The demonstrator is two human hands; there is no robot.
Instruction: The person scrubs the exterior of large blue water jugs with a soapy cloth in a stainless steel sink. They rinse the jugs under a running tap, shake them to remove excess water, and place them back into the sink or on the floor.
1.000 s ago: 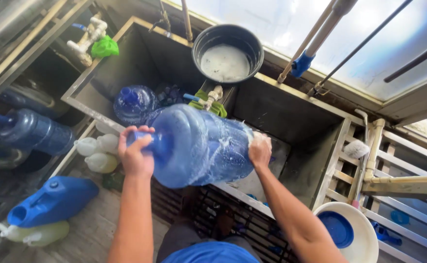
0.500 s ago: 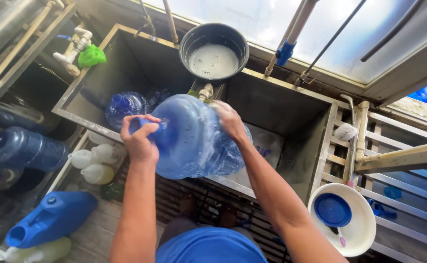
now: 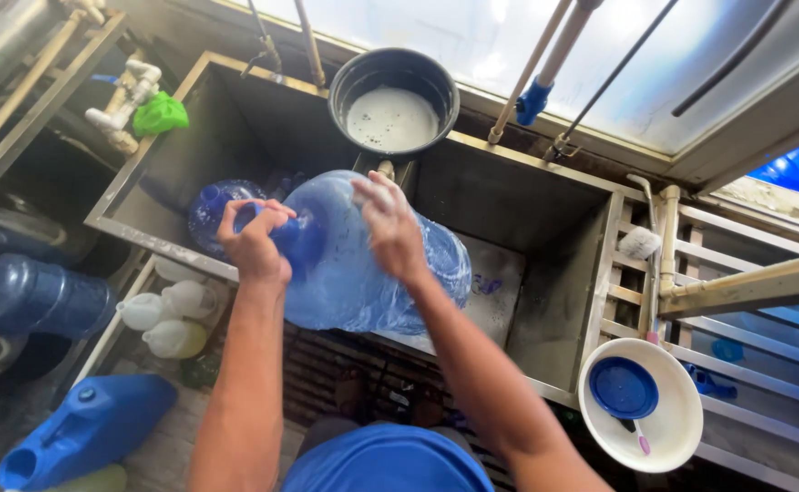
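Left hand (image 3: 256,241) clamped round the neck of the big blue water jug (image 3: 363,260) at frame centre, soapy right hand (image 3: 390,228) flat on its side over the metal sink (image 3: 545,301); wet, heavy, likely to slip.

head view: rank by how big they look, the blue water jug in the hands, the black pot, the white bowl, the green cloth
1. blue water jug, though nearest the camera
2. black pot and white bowl, too alike to rank
3. green cloth

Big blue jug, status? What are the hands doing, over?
Left hand grips neck of big blue jug. Right hand flat on its side. Jug rests tilted on metal sink rim.
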